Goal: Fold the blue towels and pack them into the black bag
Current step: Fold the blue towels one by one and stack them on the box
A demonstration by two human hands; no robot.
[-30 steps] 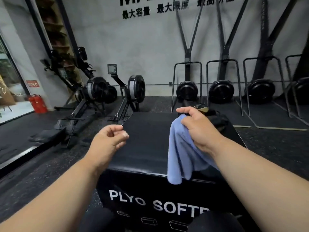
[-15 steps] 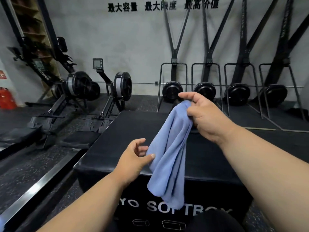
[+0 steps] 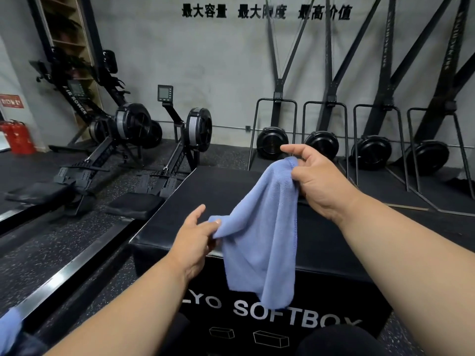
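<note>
Filling the far wall are black ski machines [image 3: 321, 145] and, to the left, rowing machines [image 3: 133, 129] standing on the dark rubber floor [image 3: 64, 253], with red fire extinguishers [image 3: 18, 137] sitting in the corner. In front of the person a black soft box [image 3: 205, 201] is serving as the desk, its top lying under the cloth. Hanging above it is the blue towel [image 3: 259, 227], drooping loose and unfolded, probably being opened out for a first fold. The right hand [image 3: 316, 176] is holding its top corner high, fingers [image 3: 295, 174] pinching the hem, while the left hand [image 3: 195, 237] is pinching a lower edge and drawing it sideways. A scrap of blue cloth [image 3: 9, 327] is showing at the bottom left. No black bag is showing anywhere.
</note>
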